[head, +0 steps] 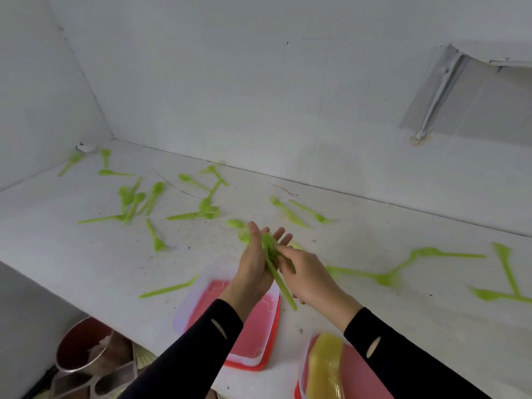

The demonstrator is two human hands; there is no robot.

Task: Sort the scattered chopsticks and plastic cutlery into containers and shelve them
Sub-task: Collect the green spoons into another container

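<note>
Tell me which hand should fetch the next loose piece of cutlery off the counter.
Right. The left hand cradles the green bundle; the right hand only pinches at it, and loose pieces lie on its side of the counter.

The nearer container is sitting at the front edge of the counter. Directly above it the left hand is cradling a bundle of cutlery, and the right hand is pinching it from the right. 1 piece is lying just left of that container. A scatter is lying well behind and left of it, with 2 pieces behind it and more cutlery to its right. A 2nd container is sitting right of it, and a bowl is sitting below to its left.
</note>
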